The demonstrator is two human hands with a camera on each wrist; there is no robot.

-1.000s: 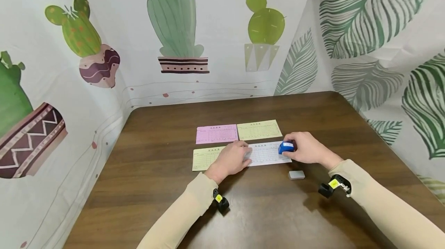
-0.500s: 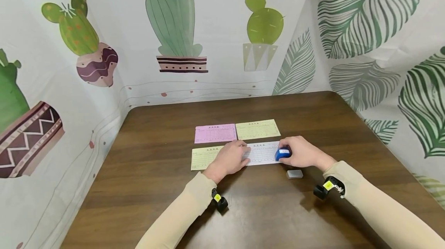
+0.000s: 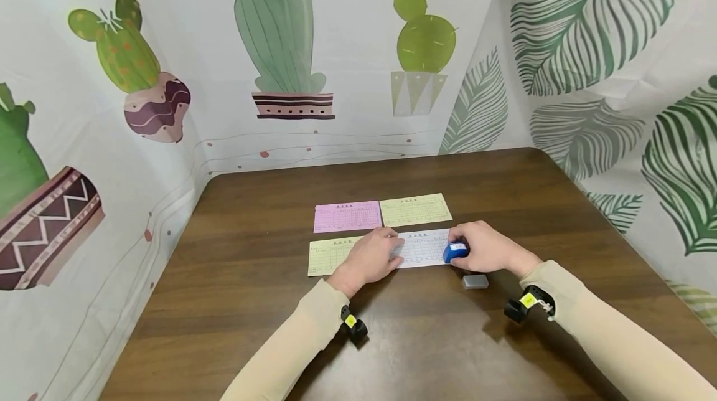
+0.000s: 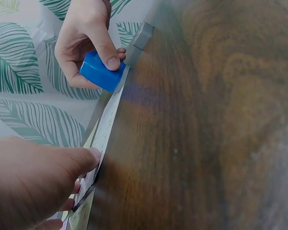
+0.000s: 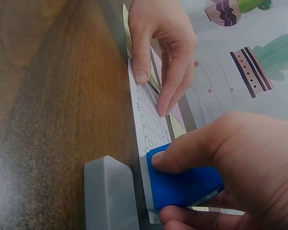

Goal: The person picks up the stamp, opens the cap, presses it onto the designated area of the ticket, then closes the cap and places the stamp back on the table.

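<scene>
My right hand (image 3: 488, 246) pinches a small blue stamp (image 3: 455, 253) between thumb and fingers. The stamp stands at the right end of a white printed form (image 3: 422, 247), its base right at the paper in the right wrist view. Fingertips and thumb of my left hand (image 3: 370, 258) rest on the form's left end, pressing it to the table. That hand also covers part of a yellow form (image 3: 325, 256) on the left. Just in front of the right hand lies a grey block-shaped cap (image 3: 475, 281), seen larger in the right wrist view.
Behind the white form lie a pink form (image 3: 347, 217) and another yellow form (image 3: 416, 210), side by side. Everything sits on a brown wooden table (image 3: 269, 326). A cloth (image 3: 358, 46) printed with cacti and leaves hangs behind and beside it.
My right hand has shifted slightly left and toward me with the stamp, now lower at the white form's end and more tilted. The left hand stays in place on the paper.
</scene>
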